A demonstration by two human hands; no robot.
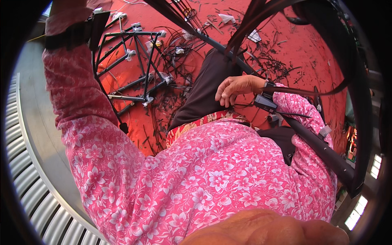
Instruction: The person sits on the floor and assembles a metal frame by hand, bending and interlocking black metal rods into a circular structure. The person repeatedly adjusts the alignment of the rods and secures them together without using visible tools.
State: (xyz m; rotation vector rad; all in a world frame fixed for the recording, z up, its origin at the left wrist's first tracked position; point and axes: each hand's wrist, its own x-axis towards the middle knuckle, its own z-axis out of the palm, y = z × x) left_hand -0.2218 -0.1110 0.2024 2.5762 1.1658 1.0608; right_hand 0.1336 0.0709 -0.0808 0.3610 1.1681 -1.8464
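My right hand (238, 89) is over my dark-trousered lap with its fingers curled in. A thin dark cord runs close by its fingertips; whether they grip it is hard to see. A black box-shaped device (265, 103) is strapped at that wrist. A long dark tube (222, 48) slants from the top past this wrist, and a thicker dark bar (320, 153) continues at lower right across my sleeve. My left arm reaches up at the left edge; my left hand (67, 10) is mostly cut off by the frame, above a dark wrist strap, its fingers hidden.
Black bicycle frames (145, 67), their ends wrapped in white, lie on the red floor (314, 49). Tangled dark strips (175, 55) and scraps surround them. Grey metal with a row of rollers (24, 153) curves along the left. Broad dark bands (361, 94) arch through the right side.
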